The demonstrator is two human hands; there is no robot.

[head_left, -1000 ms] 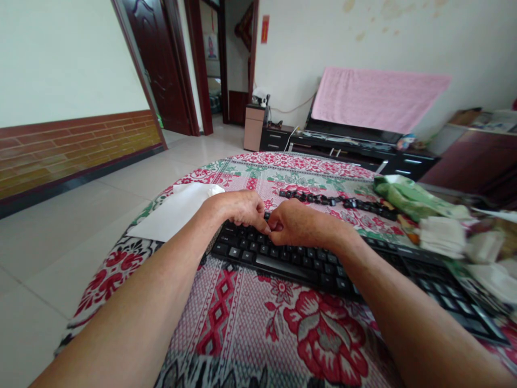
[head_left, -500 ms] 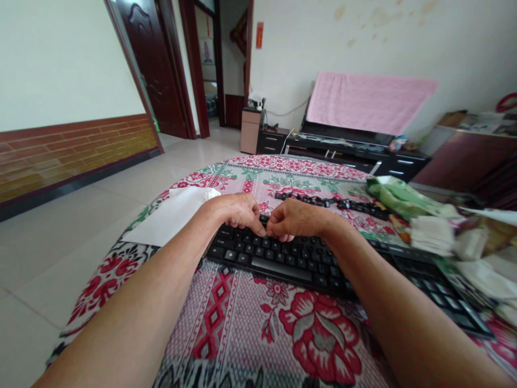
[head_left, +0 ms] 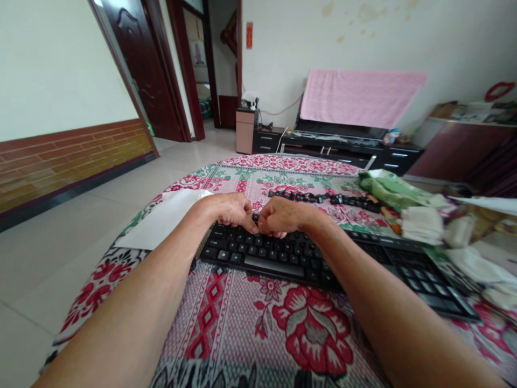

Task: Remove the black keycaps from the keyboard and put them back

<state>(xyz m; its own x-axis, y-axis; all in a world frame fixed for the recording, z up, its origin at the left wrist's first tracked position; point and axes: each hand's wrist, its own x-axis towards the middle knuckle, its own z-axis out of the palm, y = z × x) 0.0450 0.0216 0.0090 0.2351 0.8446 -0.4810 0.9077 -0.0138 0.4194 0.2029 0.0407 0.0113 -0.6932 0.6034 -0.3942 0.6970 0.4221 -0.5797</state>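
A black computer keyboard lies across the flowered tablecloth, and both hands are over its upper left part. My left hand is closed, thumb and curled fingers down on the keys. Right beside it, my right hand is closed too, its bent fingertips low against the keyboard and almost touching the left thumb. Between the hands a small dark keycap shows. Whatever the fingertips pinch is hidden. Behind the keyboard, loose black keycaps lie in a long uneven row.
A white sheet of paper lies left of the keyboard. To the right are a green cloth or bag and folded white cloths. Beyond the round table stands a black TV cabinet, with a pink towel over the screen.
The view has shifted slightly, so everything appears a little further left. Both hands stay closed at nearly the same spot on the keyboard; a dark keycap shows more clearly between them.
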